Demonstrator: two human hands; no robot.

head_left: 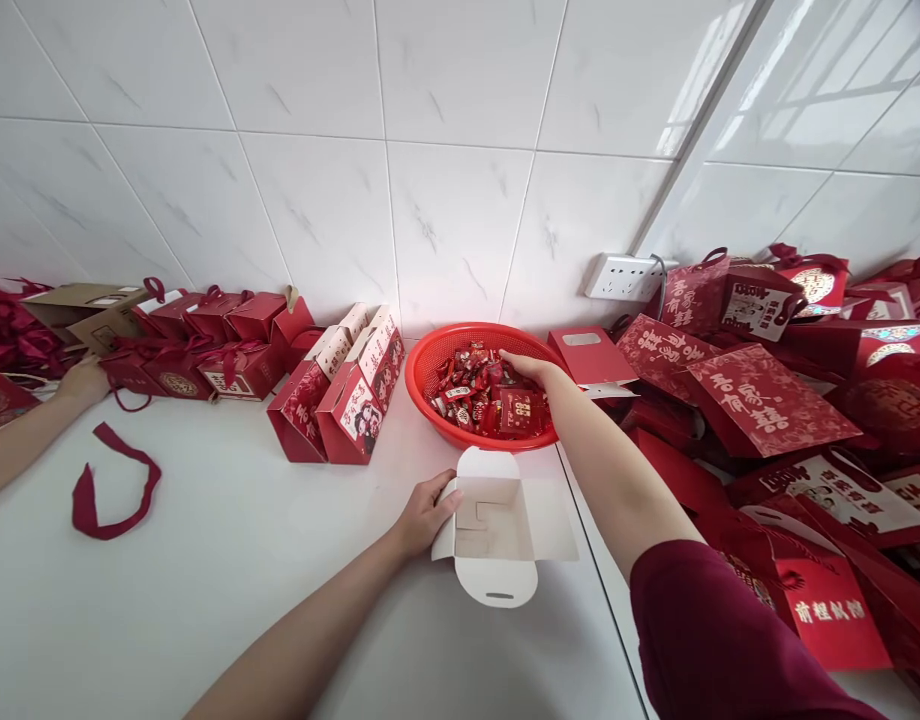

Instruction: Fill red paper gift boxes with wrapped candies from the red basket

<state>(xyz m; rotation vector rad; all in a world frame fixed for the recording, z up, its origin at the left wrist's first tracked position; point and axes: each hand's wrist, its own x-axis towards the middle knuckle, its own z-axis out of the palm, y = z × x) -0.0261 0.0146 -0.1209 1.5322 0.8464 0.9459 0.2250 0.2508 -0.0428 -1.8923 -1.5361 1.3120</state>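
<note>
white marbled wall tiles [460, 230], pale tabletop [160, 610], bright glossy reflections [700, 85]

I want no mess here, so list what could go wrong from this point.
1. The right hand is in the basket, among the sweets; some might spill if it comes out sharply.
2. The open box has its flaps spread, with the left hand at one side; a snag could shift it.
3. The right sleeve appears close to the pile and might knock it.
</note>
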